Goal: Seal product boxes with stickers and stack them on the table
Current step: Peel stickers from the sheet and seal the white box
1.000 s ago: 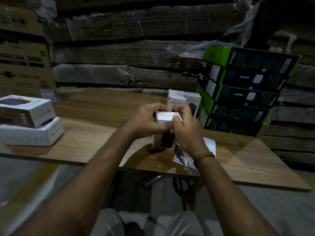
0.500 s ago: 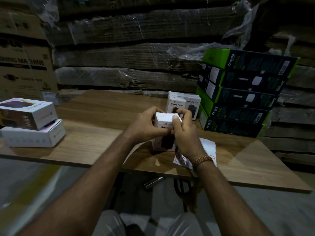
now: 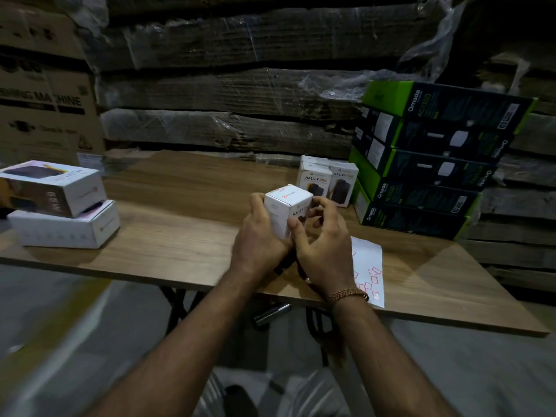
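Note:
A small white product box [image 3: 287, 206] marked HALLEY is held upright and slightly tilted above the wooden table [image 3: 180, 224]. My left hand [image 3: 258, 239] grips its left side and bottom. My right hand [image 3: 323, 245] is at its right side, thumb against the front face and the fingers curled loosely behind it. A small red sticker shows on the box's top face. Two like boxes [image 3: 328, 183] stand side by side behind it. A white sticker sheet [image 3: 368, 266] with red stickers lies to the right, partly under my right wrist.
A pile of green-and-black boxes [image 3: 427, 164] stands at the table's back right. Two larger white boxes [image 3: 60, 212] are stacked at the left edge. Wrapped cardboard fills the wall behind. A dark cylinder [image 3: 270, 314] lies on the floor under the table.
The box has been lifted and turned so a corner faces me. My right fingers have come off its top and now sit by its right side.

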`<state>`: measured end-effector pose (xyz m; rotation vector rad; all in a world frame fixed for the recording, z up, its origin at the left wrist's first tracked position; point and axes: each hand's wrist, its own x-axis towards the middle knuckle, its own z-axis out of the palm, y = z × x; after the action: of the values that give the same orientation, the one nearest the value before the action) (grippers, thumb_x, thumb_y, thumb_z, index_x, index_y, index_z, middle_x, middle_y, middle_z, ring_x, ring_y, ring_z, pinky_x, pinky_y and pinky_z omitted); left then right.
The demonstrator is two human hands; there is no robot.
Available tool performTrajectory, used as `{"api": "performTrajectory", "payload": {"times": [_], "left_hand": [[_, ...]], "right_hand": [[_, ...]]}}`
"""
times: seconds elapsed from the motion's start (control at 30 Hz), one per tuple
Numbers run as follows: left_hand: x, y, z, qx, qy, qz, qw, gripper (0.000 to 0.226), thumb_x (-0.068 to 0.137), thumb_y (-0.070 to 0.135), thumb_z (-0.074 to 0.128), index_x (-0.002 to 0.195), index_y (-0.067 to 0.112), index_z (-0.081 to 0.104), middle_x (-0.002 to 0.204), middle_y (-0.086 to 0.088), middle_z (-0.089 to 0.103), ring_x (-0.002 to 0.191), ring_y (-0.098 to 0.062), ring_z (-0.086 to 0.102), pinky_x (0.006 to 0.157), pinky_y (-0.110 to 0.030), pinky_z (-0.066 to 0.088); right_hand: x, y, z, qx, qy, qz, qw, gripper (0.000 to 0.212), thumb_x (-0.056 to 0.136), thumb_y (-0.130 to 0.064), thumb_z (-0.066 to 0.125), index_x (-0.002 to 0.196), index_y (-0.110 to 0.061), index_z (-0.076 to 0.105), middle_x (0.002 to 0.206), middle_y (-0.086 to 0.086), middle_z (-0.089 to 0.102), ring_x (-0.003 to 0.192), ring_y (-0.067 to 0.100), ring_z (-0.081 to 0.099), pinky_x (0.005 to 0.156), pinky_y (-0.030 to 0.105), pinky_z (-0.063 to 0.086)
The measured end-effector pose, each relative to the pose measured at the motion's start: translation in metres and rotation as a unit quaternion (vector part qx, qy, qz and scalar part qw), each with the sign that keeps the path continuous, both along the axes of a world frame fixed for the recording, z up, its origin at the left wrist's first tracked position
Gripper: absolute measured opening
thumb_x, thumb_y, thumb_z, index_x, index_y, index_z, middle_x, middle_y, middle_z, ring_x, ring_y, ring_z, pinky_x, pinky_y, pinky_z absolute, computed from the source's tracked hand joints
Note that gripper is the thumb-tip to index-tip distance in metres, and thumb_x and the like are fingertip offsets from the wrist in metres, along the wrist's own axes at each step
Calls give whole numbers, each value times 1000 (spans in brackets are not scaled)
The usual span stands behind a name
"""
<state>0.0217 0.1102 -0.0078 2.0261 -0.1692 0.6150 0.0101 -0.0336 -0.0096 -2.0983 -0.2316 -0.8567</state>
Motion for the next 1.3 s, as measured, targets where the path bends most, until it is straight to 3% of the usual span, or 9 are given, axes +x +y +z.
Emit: {"api": "performTrajectory", "payload": {"times": [0.17, 0.3, 0.47, 0.57, 0.73, 0.83, 0.97, 1.13, 1.3], "left_hand": [[0, 7, -2, -48, 43, -100, 993, 94, 74, 30, 96, 137, 38, 27, 145, 0, 56, 129, -18, 62, 89, -44, 66], [-1, 11, -1, -72, 59, -155, 984, 98, 75, 16, 95, 141, 34, 25, 141, 3, 57, 127, -15, 63, 90, -38, 66], [0, 16, -2, -102, 88, -203, 970, 97, 77, 11, 93, 143, 31, 25, 137, 6, 56, 124, -10, 64, 88, -30, 64], [2, 18, -3, -125, 95, -206, 966, 95, 78, 13, 92, 145, 35, 29, 140, 7, 57, 127, -13, 62, 87, -33, 65], [8, 23, -4, -258, 115, -183, 942, 89, 78, 30, 93, 151, 28, 43, 140, 0, 65, 127, -18, 66, 98, -49, 63], [12, 24, -1, -335, 134, -191, 913, 75, 84, 25, 88, 148, 21, 49, 137, -7, 69, 123, -27, 71, 99, -53, 61], [17, 25, 0, -368, 147, -216, 893, 47, 100, 7, 70, 145, 17, 57, 132, -14, 73, 114, -33, 75, 87, -42, 65], [15, 26, 3, -377, 166, -219, 885, 49, 100, 3, 68, 145, 19, 57, 129, -14, 73, 108, -28, 77, 78, -33, 65], [25, 30, 7, -352, 170, -174, 904, 74, 91, 2, 79, 151, 15, 38, 142, -9, 67, 122, -28, 71, 96, -51, 62]], "right_hand": [[0, -3, -1, 6, -1, 2, 1000, 64, 91, -65, 63, 145, -35, 46, 127, -9, 63, 113, 11, 63, 87, 43, 63], [0, -1, -1, 0, 32, 26, 999, 88, 86, -71, 64, 159, -30, 36, 145, -1, 60, 131, 13, 57, 102, 41, 58], [0, -5, 0, 12, 42, 38, 998, 88, 92, -52, 74, 164, -23, 34, 154, 2, 54, 139, 12, 52, 109, 40, 55], [-1, -5, 2, 12, 42, 37, 998, 89, 90, -56, 75, 164, -24, 36, 154, 2, 53, 139, 12, 52, 108, 37, 54], [-3, -3, 4, 89, 28, 34, 995, 52, 109, -39, 44, 157, -22, 49, 150, 2, 60, 135, 12, 56, 110, 42, 53], [1, -4, 1, 126, 20, 20, 992, 47, 107, -31, 40, 150, -25, 57, 134, 0, 70, 125, 12, 64, 103, 40, 57], [1, -6, 1, 118, 25, 10, 993, 30, 109, -21, 52, 133, -22, 71, 115, -8, 76, 108, 0, 67, 87, 17, 55], [-1, -7, 1, 90, 33, 23, 995, 24, 108, -25, 58, 123, -20, 76, 110, -10, 74, 97, -18, 62, 68, 3, 47], [1, -6, 0, 84, 20, -22, 996, 20, 108, -27, 57, 118, -21, 74, 105, -8, 75, 97, -1, 65, 74, 14, 51]]}}
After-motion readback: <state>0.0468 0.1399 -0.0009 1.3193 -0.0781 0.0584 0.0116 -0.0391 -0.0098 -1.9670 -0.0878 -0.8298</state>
